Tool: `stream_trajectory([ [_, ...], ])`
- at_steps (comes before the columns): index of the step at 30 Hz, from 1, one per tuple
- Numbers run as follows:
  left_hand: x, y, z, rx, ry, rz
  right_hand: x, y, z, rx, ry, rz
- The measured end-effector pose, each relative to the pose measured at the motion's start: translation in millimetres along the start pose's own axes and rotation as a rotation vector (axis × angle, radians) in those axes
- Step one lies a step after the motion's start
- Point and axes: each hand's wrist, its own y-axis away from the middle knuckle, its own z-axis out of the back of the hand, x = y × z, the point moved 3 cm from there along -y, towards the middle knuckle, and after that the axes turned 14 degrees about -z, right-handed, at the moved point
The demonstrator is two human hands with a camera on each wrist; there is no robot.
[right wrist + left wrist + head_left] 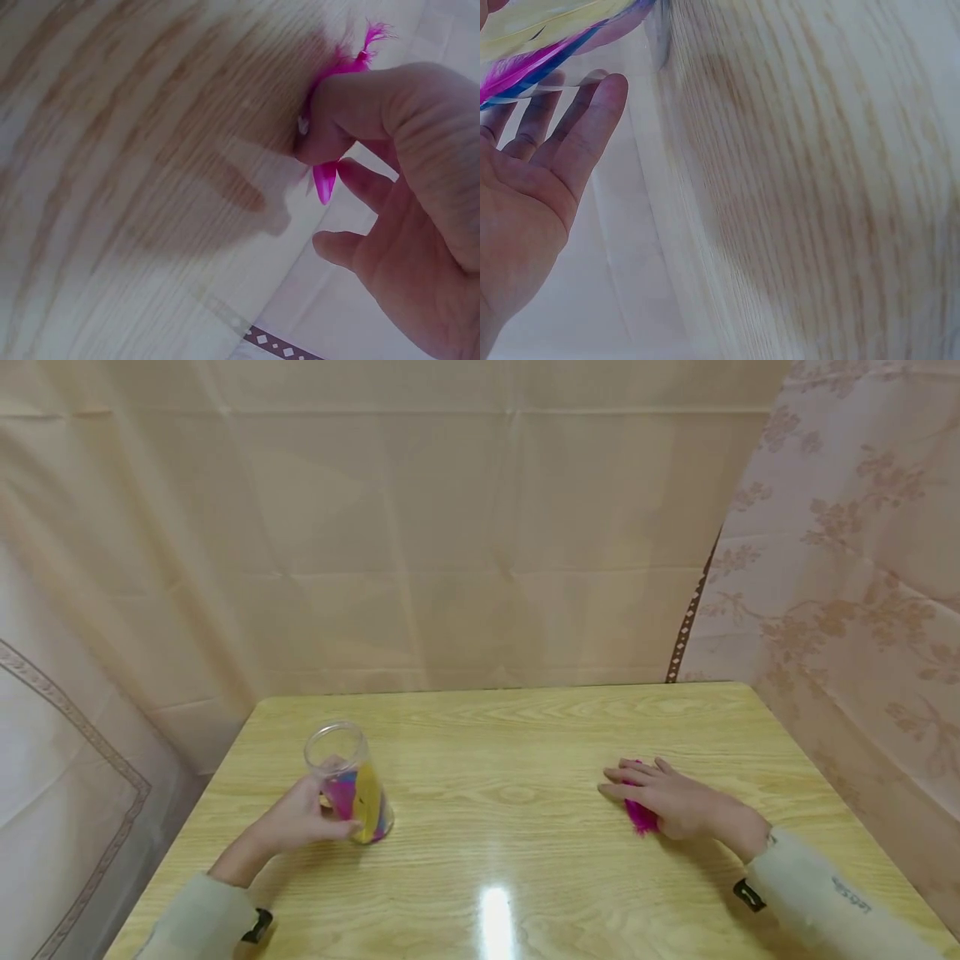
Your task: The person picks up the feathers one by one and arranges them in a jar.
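My left hand [311,818] holds a clear cylindrical container [336,745] at the left of the table, thumb on the near side and the other fingers behind it. The container stands slightly tilted, with yellow, pink and blue feathers [367,802] inside. The left wrist view shows its feathers [532,64] close up, above the fingers. At the right, my right hand [678,802] is low over the table on a bright pink feather [640,817]. In the right wrist view the thumb pinches this feather [325,184], its fluffy end sticking out above; the other fingers extend loosely.
The light wood-grain table [487,777] spans between both hands, with a bright light reflection near its front. A beige cloth [465,543] hangs behind the table's far edge. Floral cloth [862,568] hangs along the right, and white cloth [60,760] along the left.
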Motion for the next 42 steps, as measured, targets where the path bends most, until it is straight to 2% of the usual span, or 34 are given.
stream_trajectory([
  [7,-0.1,1.2,1.0,-0.003,-0.009,-0.013,1.5,-2.3,0.9,-0.139,-0.011,0.049],
  [13,0.6,1.5,2.0,-0.003,-0.009,-0.023,0.9,-4.6,1.5,-0.182,0.007,0.018],
  [21,-1.3,1.5,1.9,0.003,0.000,-0.036,-0.2,-4.8,0.3,-0.129,0.059,-0.056],
  [28,-0.2,3.4,1.2,-0.002,-0.002,-0.030,-3.4,-3.4,4.7,-0.141,0.063,-0.021],
  [37,-1.8,0.8,1.2,0.005,-0.003,-0.020,-6.3,-6.1,22.4,-0.106,-0.046,0.063],
  [42,-1.2,0.9,0.6,0.007,0.033,-0.023,-7.0,-8.5,25.6,-0.100,-0.070,0.047],
])
